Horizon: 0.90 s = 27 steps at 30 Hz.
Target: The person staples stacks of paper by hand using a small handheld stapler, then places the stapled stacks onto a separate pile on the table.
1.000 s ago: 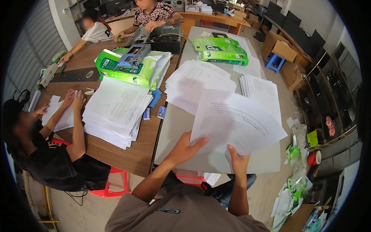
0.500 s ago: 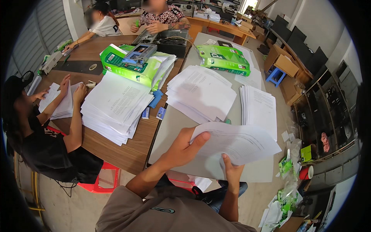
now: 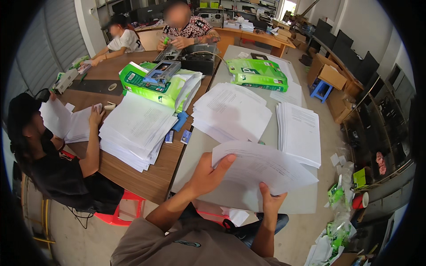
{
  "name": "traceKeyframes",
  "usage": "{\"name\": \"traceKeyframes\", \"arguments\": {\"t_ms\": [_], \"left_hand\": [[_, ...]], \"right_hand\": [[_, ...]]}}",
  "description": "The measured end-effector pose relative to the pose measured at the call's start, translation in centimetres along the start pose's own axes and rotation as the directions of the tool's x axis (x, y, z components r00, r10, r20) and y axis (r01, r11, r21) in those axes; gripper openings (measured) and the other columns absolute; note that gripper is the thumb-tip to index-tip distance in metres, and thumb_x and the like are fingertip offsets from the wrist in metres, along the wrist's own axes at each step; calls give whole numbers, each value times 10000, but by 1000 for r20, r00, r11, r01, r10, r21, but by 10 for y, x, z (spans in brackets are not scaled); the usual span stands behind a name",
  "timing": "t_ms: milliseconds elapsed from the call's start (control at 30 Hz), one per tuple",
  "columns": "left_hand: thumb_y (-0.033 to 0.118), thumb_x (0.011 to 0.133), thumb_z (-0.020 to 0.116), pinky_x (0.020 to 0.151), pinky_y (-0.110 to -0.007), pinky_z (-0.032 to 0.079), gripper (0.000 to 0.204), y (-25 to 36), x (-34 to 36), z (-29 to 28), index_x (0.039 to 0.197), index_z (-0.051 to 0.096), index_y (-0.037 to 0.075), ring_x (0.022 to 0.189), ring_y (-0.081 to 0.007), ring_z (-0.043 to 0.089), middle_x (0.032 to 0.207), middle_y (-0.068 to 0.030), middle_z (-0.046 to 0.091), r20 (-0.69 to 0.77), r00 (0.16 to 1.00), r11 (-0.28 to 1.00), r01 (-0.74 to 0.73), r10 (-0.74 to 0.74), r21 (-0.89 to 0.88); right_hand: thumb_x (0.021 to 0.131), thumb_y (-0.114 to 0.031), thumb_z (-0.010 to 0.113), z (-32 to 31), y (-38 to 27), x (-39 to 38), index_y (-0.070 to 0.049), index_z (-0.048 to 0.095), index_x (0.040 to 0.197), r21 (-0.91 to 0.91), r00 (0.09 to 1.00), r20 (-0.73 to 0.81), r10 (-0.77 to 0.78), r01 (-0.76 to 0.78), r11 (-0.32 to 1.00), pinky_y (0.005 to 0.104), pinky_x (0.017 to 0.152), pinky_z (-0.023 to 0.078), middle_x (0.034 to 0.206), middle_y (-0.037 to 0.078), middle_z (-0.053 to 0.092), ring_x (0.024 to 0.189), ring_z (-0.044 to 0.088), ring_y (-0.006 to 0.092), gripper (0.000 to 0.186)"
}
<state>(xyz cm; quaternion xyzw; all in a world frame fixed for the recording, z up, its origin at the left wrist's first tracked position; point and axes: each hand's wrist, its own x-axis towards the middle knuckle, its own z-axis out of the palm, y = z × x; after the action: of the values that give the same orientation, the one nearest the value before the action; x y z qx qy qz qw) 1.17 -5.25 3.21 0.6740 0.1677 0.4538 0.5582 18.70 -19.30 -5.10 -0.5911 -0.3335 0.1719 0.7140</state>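
Between my hands, above the near part of the grey table, I hold printed paper sheets [image 3: 266,166] that bow in a curve. My left hand [image 3: 208,173] pinches their left edge, thumb on top. At the lower edge, my right hand [image 3: 270,200] grips with its thumb on the printed face and the fingers behind. How many sheets I hold cannot be told. Just beyond them lies a fanned stack of printed pages [image 3: 233,111]. A neater pile of paper [image 3: 299,133] is on the right, partly behind the held sheets.
On the wooden table [image 3: 157,186] at left rest a large paper stack [image 3: 135,128], small blue boxes [image 3: 186,137] and green paper packs [image 3: 155,91]. Another green pack [image 3: 257,73] lies farther back. A co-worker [image 3: 57,155] handles pages at left; two more people sit beyond.
The held sheets have tipped and shifted slightly left, showing more of their printed face. At left, the co-worker has lifted and opened out some pages.
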Motion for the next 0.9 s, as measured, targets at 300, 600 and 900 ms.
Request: {"name": "traceKeyframes", "arguments": {"t_ms": [300, 600, 900], "left_hand": [[199, 1017, 574, 916, -293, 461, 327, -40, -26, 5, 1262, 569, -16, 1060, -136, 571, 1134, -58, 648, -37, 983, 979, 175, -179, -107], [174, 1013, 570, 966, -309, 436, 339, -81, -54, 8, 1291, 546, -18, 1131, -156, 543, 1217, -65, 606, -58, 960, 961, 268, -272, -69], [188, 1020, 562, 966, -305, 432, 337, -84, -49, 8, 1281, 549, -25, 1124, -154, 541, 1203, -66, 608, -65, 965, 966, 253, -256, -49]], "right_hand": [[815, -15, 779, 4, -3, -5, 36, 564, 1229, 39, 993, 94, 68, -72, 997, 319, 968, 435, 1162, 100, 621, 1076, 573, 195, 469], [878, -65, 735, 17, -20, -8, 43, 655, 1084, 60, 1000, 1, 30, -30, 998, 281, 847, 480, 1001, 80, 691, 935, 630, 150, 246], [893, -61, 707, 30, -28, -10, 70, 691, 1026, 53, 999, -35, 36, -34, 998, 255, 773, 480, 875, 60, 703, 823, 622, 113, 187]]}}
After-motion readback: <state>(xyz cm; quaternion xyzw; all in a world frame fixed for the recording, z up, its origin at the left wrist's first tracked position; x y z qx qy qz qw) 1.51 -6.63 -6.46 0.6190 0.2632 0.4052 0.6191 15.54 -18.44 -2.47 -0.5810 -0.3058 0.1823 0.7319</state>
